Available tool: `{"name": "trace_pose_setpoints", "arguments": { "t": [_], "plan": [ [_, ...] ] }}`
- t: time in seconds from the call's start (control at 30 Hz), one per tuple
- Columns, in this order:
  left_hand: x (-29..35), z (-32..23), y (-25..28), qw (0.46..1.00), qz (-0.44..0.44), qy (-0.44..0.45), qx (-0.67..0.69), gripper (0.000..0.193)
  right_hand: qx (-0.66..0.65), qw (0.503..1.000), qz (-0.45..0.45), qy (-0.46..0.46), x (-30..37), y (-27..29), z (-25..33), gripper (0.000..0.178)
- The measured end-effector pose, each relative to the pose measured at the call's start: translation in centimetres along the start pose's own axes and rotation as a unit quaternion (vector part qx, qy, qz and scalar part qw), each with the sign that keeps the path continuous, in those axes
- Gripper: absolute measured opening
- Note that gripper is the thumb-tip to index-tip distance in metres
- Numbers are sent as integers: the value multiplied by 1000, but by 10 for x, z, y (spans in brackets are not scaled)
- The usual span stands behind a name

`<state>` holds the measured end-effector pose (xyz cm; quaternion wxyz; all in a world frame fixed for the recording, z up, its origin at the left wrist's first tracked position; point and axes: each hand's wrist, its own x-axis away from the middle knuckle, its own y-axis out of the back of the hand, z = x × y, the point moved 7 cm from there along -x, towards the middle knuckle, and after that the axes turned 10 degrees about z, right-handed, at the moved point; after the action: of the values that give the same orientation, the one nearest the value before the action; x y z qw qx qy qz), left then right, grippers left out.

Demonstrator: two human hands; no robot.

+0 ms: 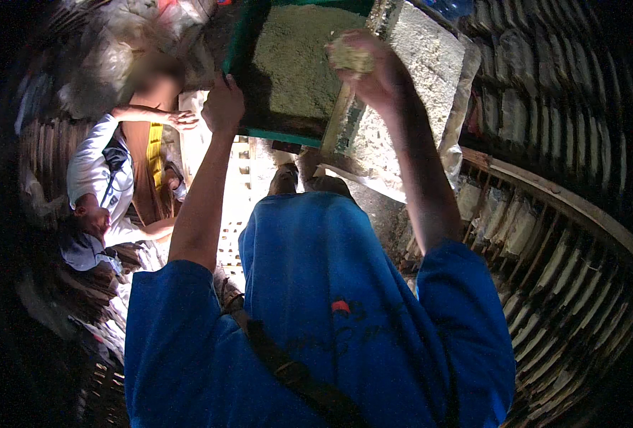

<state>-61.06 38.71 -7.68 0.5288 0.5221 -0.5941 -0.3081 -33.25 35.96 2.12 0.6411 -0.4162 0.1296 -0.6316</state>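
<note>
A green tray (284,135) full of crumbly, greyish-tan material (299,60) lies ahead of me. My left hand (224,105) is closed at the tray's left edge, fingers on its rim. Above the tray's right side, my right hand (373,75) is closed around a clump of pale crumbly material (351,58). To the right, under my right forearm, a shallow tray (336,132) lined with plastic sheet (467,85) holds a layer of whiter grainy material (427,64). The undersides of both hands are hidden.
At the left, a co-worker in a white shirt (88,164) and a cap is close to my left arm. Racks of upright pale packs (566,285) line the right, with a wooden rail (566,189) along them. Clear plastic bags (103,78) are piled far left.
</note>
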Motion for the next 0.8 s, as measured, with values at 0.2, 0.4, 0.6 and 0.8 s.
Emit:
{"name": "trace_pose_setpoints", "arguments": {
  "t": [0.2,0.4,0.6,0.8],
  "plan": [
    [1,-4,5,999,31,16,-5,38,152,987,-13,43,73,25,52,23],
    [7,5,8,999,26,16,13,38,659,738,-72,124,147,27,81,23],
    [19,0,17,999,18,26,19,37,573,806,-112,100,196,16,112,27],
    [18,8,6,1000,9,19,15,36,318,929,-149,117,226,25,108,26]
  ]
}}
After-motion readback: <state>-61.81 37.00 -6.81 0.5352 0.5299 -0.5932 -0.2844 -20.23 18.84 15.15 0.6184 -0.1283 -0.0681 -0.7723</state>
